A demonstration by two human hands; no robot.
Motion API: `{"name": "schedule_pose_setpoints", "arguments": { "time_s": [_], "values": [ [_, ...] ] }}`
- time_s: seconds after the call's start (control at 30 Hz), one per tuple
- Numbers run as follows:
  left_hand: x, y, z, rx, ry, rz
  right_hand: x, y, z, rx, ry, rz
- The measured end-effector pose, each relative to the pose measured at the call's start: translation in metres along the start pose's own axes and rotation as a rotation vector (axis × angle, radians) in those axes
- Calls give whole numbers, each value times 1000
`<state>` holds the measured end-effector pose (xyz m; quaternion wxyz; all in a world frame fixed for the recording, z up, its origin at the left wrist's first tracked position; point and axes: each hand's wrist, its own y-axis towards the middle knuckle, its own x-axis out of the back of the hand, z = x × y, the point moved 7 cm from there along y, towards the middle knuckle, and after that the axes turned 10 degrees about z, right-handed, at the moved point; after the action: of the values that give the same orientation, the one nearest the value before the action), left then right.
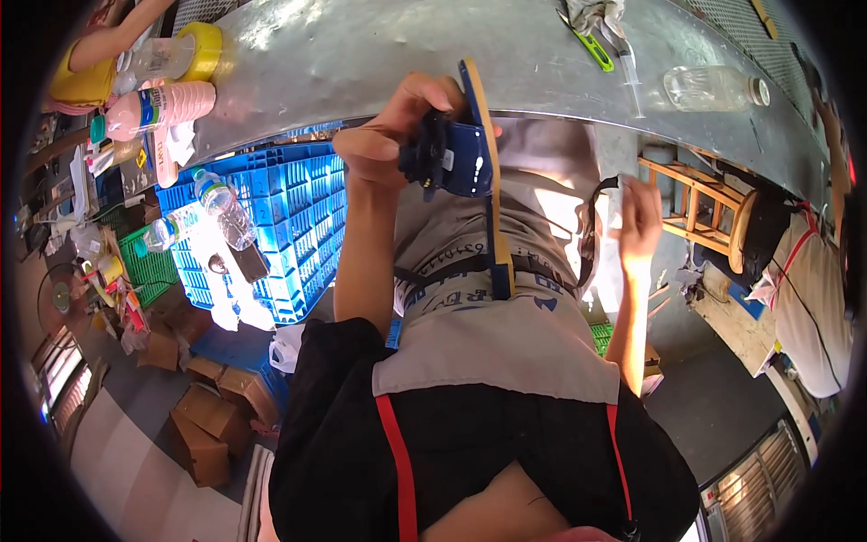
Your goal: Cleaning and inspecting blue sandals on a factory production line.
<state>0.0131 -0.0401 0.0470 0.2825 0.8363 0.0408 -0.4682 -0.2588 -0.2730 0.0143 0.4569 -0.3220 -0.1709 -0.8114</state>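
Left hand (397, 135) is closed around a blue sandal (470, 163), thumb and fingers clamped on its dark strap part, the sole held on edge with the tan rim running toward the lap. The sandal is in the air just near of the metal desk (361, 54), not resting on it. Right hand (639, 221) is lower and to the right, beside a dark strap (591, 226); fingers look loosely curled, but whether it grips anything cannot be told. Far on the desk: a green-handled cutter (591, 47), a syringe (629, 68), a clear bottle (713, 88). Left, below the desk: blue crates (289, 226) with water bottles (224, 208). Risk, as judged: the sandal is carried by one hand only, on the strap; a twist or pull there could slip it from the grip and drop it to the lap or floor.
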Motion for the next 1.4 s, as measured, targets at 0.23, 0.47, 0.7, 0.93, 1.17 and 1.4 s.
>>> {"name": "schedule_pose_setpoints", "arguments": {
  "time_s": [0.23,0.47,0.7,0.93,1.17,1.4],
  "values": [
    [1,-1,5,276,721,-296,-34,46,197,576,185,80],
    [15,-6,6,209,677,-376,-61,52,206,589,80,106],
    [17,-4,9,229,552,-470,-69,39,191,605,-5,124],
    [7,-9,-1,395,731,-545,-61,60,193,625,-32,25],
    [-41,24,-22,565,1922,-136,-59,60,192,624,-38,3],
    [-3,29,-12,305,1106,-188,-58,55,195,615,-71,15]
  ]
}}
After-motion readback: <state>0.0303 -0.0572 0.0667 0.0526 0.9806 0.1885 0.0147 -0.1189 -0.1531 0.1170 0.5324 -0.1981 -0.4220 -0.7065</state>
